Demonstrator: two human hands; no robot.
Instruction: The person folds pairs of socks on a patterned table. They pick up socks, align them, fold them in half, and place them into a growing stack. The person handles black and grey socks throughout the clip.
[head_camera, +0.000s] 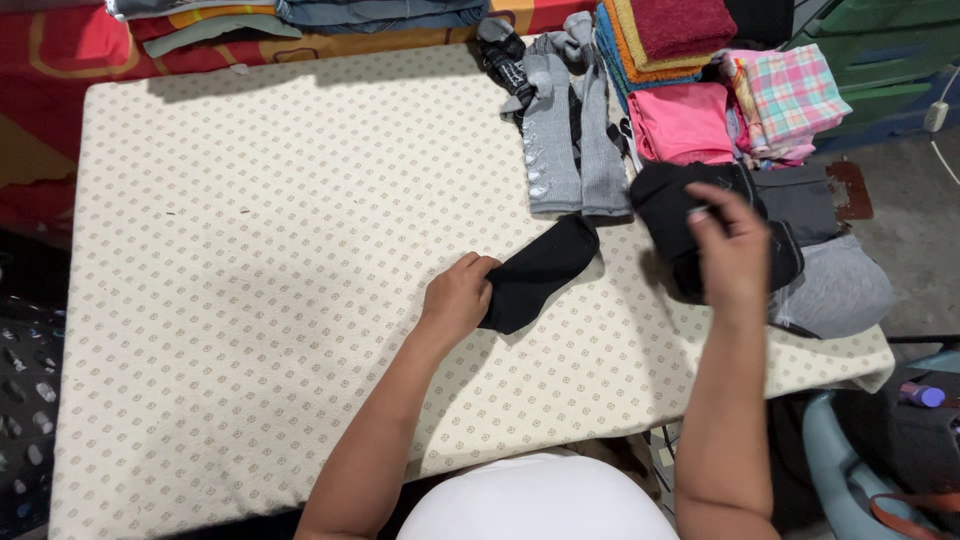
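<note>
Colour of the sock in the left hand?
Black; the sock in the left hand shows clearly in the head view.

From my remote seat I saw a worktop (250, 250) padded in cream cloth with a small repeating dot-and-diamond print. On it lay a black sock (540, 272), near the middle, with my left hand (458, 298) gripping its near end. Just beyond it lay a pair of grey socks (572, 140) stretched lengthwise, with a small black bundle (503, 52) at their far end. At the right edge sat dark folded garments (790, 215), a grey piece (840, 290), pink cloth (682, 122) and stacked folded towels (665, 35).
</note>
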